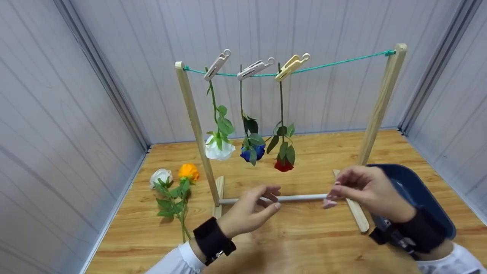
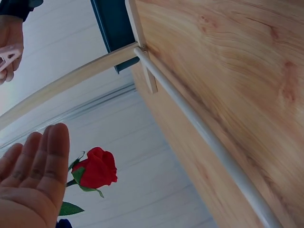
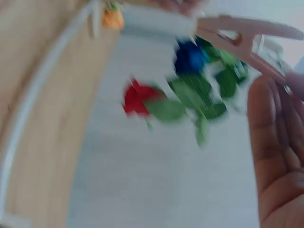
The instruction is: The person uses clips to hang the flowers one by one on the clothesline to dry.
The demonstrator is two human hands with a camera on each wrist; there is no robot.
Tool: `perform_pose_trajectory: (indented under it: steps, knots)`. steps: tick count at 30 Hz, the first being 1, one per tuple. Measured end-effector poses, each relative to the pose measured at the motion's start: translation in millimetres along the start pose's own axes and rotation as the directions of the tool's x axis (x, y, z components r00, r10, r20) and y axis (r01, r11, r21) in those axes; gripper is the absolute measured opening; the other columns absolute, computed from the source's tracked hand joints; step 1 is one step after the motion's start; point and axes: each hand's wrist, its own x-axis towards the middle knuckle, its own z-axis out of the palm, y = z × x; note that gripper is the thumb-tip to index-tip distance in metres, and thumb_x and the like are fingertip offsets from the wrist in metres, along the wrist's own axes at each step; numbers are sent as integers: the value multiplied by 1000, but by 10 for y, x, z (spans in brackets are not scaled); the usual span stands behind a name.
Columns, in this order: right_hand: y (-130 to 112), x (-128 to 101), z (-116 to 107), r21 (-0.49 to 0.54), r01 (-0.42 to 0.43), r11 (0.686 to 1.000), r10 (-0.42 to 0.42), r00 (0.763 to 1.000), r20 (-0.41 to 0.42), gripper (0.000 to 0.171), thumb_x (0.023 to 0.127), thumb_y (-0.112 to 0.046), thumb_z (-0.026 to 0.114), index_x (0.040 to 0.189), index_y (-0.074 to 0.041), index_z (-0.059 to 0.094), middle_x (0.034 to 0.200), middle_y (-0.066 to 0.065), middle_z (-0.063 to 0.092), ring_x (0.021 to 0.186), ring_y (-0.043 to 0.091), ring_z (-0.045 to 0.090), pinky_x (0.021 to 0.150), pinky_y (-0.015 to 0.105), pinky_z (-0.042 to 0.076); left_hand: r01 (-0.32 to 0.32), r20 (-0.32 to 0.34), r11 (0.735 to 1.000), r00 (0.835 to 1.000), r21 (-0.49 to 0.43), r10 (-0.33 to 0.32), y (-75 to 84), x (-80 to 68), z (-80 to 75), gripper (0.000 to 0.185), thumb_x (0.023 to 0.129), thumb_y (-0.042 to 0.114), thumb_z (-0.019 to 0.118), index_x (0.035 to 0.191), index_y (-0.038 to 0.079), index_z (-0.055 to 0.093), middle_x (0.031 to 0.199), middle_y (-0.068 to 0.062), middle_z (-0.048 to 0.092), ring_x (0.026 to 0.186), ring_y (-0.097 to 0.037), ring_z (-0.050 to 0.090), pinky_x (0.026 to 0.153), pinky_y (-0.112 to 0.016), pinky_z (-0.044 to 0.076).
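We take the wooden rack (image 1: 198, 125) as our landmark and log from its left post rightward. Left of that post, two flowers lie on the desk (image 1: 304, 243): a white rose (image 1: 160, 176) and an orange rose (image 1: 188, 171), not yet hung. On the green line (image 1: 342, 61) between the posts, three stems hang head down, each under its own clip: a hung white rose (image 1: 219, 149), a blue rose (image 1: 252, 152) and a red rose (image 1: 283, 164). We judge three of five done, two left.

Our left hand (image 1: 251, 213) hovers just in front of the rack's white base rod (image 1: 300, 197), fingers loosely curled and apart, holding nothing; the left wrist view shows the palm bare. Our right hand (image 1: 367, 190) sits near the rack's right foot, fingertips pinching a pink clothespin (image 1: 329, 202), seen more clearly in the right wrist view (image 3: 242, 35). Right of the rack's right post, a blue bin (image 1: 418, 194) stands on the desk beneath that wrist.
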Motion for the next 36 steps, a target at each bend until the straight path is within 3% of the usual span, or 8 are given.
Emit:
perform_pose_trajectory:
  steps: [4,9,15,21,23,26,30,36]
  knots:
    - [84,21,282,10,41,999,-41,999,-3,10,94,17,71,97,8,69,90,8,79,78,4,76,64,20,61,-103,68,994,993,39,100,42,7,47,45,110,24,66,149,4,57,136,-12,72,119,-20,71,98,-27,60]
    - [162,8,510,152,68,986,-65,998,-23,8,96,21,65,100,15,63,104,2,80,89,7,78,74,21,63,-220,121,966,971,133,204,86,20,113,43,113,24,62,150,5,56,134,-9,74,118,-13,70,94,-24,60]
    - [179,9,644,336,57,940,-41,998,-54,5,99,22,59,103,19,58,115,6,80,103,15,80,87,29,65,-245,133,961,965,131,228,117,7,127,36,117,24,51,147,6,58,118,-7,72,91,-4,62,80,-17,55]
    - [208,-7,704,339,34,940,-7,997,-78,6,101,16,62,100,19,57,113,3,80,100,12,79,86,26,65,-257,110,950,964,177,241,120,6,125,32,119,22,45,139,2,61,110,-7,70,86,-3,52,76,-15,46]
    - [212,-14,707,299,18,954,6,997,-80,2,101,18,60,103,19,60,110,-1,79,97,9,78,85,25,64,-264,111,945,963,194,246,111,1,119,30,119,21,46,135,2,62,111,-8,70,88,-4,53,78,-15,47]
    - [195,-25,703,204,1,979,12,998,-62,19,100,22,55,115,16,66,108,-4,77,93,6,76,82,22,64,-270,121,937,961,221,249,97,-10,111,27,118,19,47,130,1,63,106,-8,69,86,-4,53,76,-15,46]
    - [164,-32,697,-25,20,999,-20,1000,-2,31,98,16,64,127,8,70,105,0,78,89,4,73,78,22,62,-257,136,926,964,275,227,79,-24,110,24,117,20,50,124,2,63,100,-7,67,83,-4,51,73,-15,45]
    - [148,-29,713,-357,130,925,-94,989,116,41,88,-9,91,126,-7,76,97,-2,77,82,2,64,71,21,56,-235,162,907,969,351,188,55,-68,122,26,117,24,51,125,4,63,97,-3,64,83,-3,49,74,-15,44]
